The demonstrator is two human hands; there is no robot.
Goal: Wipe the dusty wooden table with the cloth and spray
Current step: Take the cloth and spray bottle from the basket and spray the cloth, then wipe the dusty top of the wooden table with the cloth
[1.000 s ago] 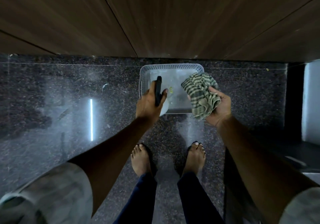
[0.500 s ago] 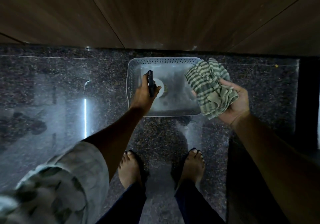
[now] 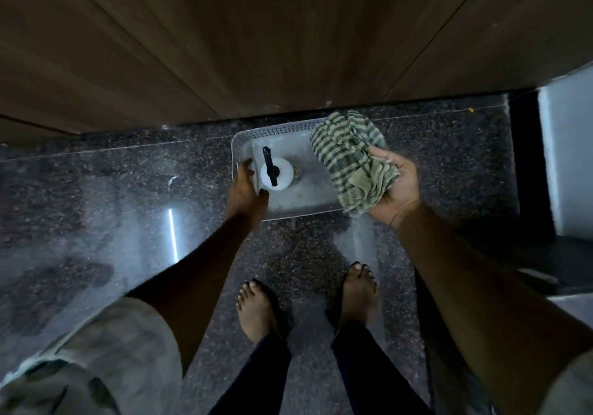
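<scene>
I see the spray bottle (image 3: 276,173) upright in the grey tray (image 3: 272,132) on the speckled floor (image 3: 96,190). The left hand (image 3: 245,190) is loose-fingered just beside it, and the right hand (image 3: 396,183) grips the striped cloth (image 3: 349,158) over the tray's right end.

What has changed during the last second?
The left hand has set the spray bottle upright in the grey tray and let go of it. The right hand still grips the striped cloth above the tray's right end.
</scene>
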